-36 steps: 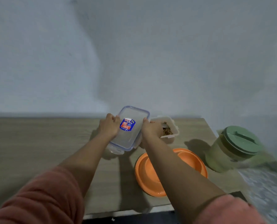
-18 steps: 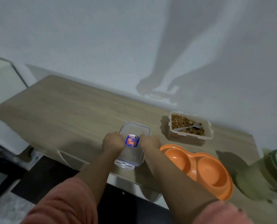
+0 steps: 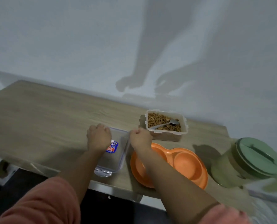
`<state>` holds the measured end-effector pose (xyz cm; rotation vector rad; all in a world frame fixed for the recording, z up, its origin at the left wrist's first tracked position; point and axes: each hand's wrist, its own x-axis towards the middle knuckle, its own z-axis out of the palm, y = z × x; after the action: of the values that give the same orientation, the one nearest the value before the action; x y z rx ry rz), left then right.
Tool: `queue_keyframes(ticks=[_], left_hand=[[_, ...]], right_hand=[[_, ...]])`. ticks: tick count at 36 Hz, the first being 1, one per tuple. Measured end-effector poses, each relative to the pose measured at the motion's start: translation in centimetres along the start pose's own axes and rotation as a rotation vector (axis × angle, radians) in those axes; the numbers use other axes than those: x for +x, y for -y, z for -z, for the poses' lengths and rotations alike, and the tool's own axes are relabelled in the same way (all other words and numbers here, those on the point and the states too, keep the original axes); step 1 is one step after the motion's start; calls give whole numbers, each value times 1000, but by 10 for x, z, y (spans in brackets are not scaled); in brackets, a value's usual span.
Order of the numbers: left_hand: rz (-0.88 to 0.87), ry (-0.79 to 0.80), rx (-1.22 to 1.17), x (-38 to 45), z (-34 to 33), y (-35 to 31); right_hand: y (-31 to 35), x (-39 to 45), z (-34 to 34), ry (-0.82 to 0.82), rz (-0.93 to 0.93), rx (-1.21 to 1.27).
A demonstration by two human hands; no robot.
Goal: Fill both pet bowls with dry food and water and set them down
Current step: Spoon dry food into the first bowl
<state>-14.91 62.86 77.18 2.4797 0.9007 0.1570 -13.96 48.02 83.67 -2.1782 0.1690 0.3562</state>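
Observation:
A clear container lid with a blue-and-red sticker lies flat on the wooden table near its front edge. My left hand rests curled on the lid's far left edge. My right hand is curled at its far right corner. An orange double pet bowl sits just right of the lid, under my right forearm, with both wells empty. Behind it stands an open plastic container of dry food with a spoon lying in it.
A green-lidded pitcher stands at the table's right end, beside the bowl. A white wall runs close behind the table. The table's front edge drops to a dark floor below my arms.
Both hands carried the lid away from the food container, toward me and down, until it lay flat on the table. The food container now stands uncovered.

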Motion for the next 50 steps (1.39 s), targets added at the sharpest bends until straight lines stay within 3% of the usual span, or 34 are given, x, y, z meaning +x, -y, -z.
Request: queue_keyframes(ticks=[4, 8, 15, 19, 27, 39, 43, 50], left_hand=[[-146, 103, -110, 1, -7, -59], [-123, 356, -164, -4, -20, -110], [127, 661, -549, 0, -49, -133], [178, 769, -600, 3, -60, -135], [152, 697, -578, 8, -71, -141], [129, 599, -569, 5, -72, -143], [188, 621, -691, 8, -74, -138], [235, 649, -959, -27, -17, -148]], right_hand=[[-3, 18, 39, -188, 98, -2], [-21, 48, 72, -232, 71, -136], [-47, 83, 100, -136, 108, -388], [-46, 95, 99, -43, 111, -487], [-45, 110, 91, -58, 106, -697], [-47, 100, 95, -135, 260, -695], [-44, 89, 101, -167, 343, -703], [-18, 66, 116, -154, 445, -778]])
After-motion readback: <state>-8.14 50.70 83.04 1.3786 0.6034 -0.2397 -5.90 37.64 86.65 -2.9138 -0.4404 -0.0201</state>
